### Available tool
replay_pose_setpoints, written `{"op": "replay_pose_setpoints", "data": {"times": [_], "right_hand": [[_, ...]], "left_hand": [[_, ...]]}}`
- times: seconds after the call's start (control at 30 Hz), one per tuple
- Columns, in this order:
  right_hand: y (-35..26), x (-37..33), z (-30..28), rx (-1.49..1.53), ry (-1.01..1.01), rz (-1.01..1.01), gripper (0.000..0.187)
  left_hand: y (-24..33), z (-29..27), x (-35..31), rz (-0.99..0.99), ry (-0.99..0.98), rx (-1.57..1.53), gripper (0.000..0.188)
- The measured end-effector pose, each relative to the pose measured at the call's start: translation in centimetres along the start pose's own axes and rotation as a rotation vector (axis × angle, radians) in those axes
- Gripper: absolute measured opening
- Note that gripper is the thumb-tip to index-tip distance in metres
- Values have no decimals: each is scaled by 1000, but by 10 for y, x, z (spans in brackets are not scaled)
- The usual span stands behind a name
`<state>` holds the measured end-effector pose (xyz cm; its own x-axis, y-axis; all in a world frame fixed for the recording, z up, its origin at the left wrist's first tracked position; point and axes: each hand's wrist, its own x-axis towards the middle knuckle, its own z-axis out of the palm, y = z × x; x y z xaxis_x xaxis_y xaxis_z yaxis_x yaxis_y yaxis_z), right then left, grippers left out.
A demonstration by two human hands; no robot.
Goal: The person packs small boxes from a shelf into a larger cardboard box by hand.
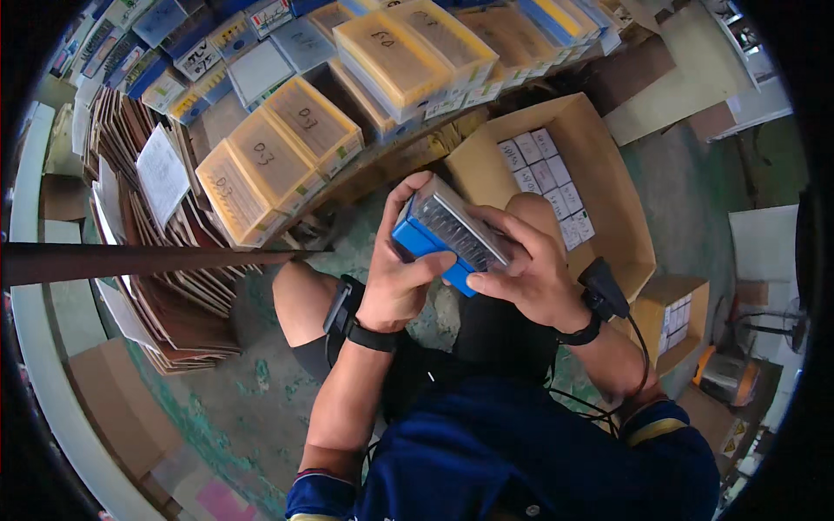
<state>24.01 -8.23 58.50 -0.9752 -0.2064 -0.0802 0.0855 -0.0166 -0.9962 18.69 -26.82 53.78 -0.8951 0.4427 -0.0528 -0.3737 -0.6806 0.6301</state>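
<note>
Fingers of the left hand (390, 276) and right hand (540, 280) curl partway closed around opposite sides of the blue case (420, 236) between the knees (297, 293); a level, evenly shared grip should steady it.

The blue box (417, 241) hides some of the left hand (395, 282)'s fingers; the right hand (534, 276) covers part of the box's right end. The contents under its clear lid are too small to tell apart. The knee (536, 211) hides part of the carton (612, 182). The pole (130, 263) is cut off at the left edge, the shirt (495, 451) at the lower one. The far-right dark thing (776, 324) is too blurred to name
</note>
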Motion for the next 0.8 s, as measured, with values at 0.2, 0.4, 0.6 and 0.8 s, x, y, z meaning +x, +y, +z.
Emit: {"op": "replay_pose_setpoints", "data": {"times": [0.2,0.4,0.6,0.8], "right_hand": [[-3,-11,-3,128,9,128,76],[2,-17,-8,129,-2,127,76],[7,-20,-6,-31,-27,27,75],[10,-14,-14,-30,24,113,80]], "left_hand": [[0,7,-4,-52,14,-65,91],[-3,6,-7,-82,6,-29,94],[-5,5,-5,-102,11,-30,97],[-10,9,-5,10,3,-17,89]]}}
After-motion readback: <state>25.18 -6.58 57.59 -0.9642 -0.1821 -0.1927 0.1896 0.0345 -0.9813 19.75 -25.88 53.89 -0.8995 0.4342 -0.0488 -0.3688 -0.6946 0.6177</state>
